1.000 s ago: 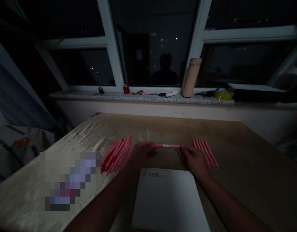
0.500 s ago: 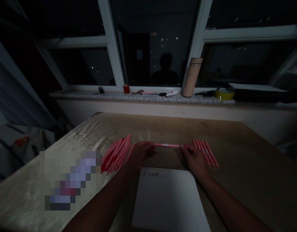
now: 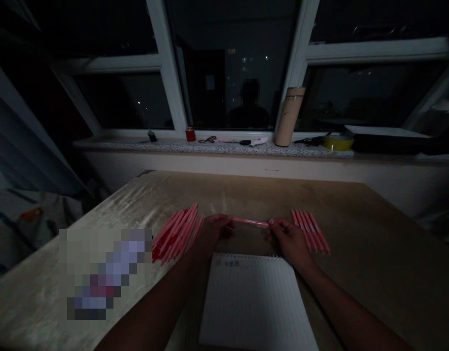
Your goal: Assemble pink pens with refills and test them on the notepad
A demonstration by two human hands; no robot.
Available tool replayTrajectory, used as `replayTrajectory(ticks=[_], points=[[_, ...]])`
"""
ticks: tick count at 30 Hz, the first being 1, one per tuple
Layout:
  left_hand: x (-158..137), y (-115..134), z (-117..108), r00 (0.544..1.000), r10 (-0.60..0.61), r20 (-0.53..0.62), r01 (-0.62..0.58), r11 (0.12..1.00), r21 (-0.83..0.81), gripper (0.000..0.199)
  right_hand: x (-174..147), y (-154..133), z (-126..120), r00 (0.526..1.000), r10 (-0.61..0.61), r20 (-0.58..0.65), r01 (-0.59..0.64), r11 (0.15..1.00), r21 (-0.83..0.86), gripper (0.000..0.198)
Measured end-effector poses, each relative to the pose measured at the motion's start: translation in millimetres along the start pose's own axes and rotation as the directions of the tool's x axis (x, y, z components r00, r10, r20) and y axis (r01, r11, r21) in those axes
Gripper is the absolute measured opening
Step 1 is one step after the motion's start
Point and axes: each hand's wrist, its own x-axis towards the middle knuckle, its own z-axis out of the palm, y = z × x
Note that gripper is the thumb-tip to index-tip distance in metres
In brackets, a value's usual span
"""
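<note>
A slim pink pen (image 3: 250, 222) with a pale label spans the gap between my hands, above the far edge of the notebook. My left hand (image 3: 217, 225) pinches its left end; the fingers of my right hand (image 3: 288, 235) are closed on the other end. Close to my left hand lies a loose pile of pink pens (image 3: 178, 231), with something red under them. Beside my right hand several pink pens (image 3: 310, 231) lie in a slanted row. A spiral notebook (image 3: 255, 302) with lined pages and some handwriting lies open below my hands.
The brown table (image 3: 374, 273) reaches to a wall under a window. On the stone sill (image 3: 137, 145) stand a tan flask (image 3: 290, 117), a small red jar (image 3: 190, 134) and a yellow tape roll (image 3: 337, 143). A blurred-out item (image 3: 111, 273) lies at the table's left.
The right end of the held pen has dipped slightly and moved a little left with my right hand. My left hand stays nearly in place. Both pen groups are unchanged.
</note>
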Motion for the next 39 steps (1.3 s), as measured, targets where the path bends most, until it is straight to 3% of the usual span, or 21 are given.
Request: replayTrajectory(ticks=[11, 39], points=[[-0.8, 0.8, 2.3, 1.000, 0.018, 0.016, -0.019, 1.000, 0.012, 0.030, -1.9, -3.8, 1.6, 1.000, 0.008, -0.015, -0.007, 0.997, 0.078, 0.039], [0.2, -1.9, 4.5, 0.999, 0.050, 0.001, -0.050, 0.992, 0.115, 0.034, -1.2, -1.4, 0.2, 0.999, -0.018, -0.026, 0.020, 0.997, 0.075, 0.035]])
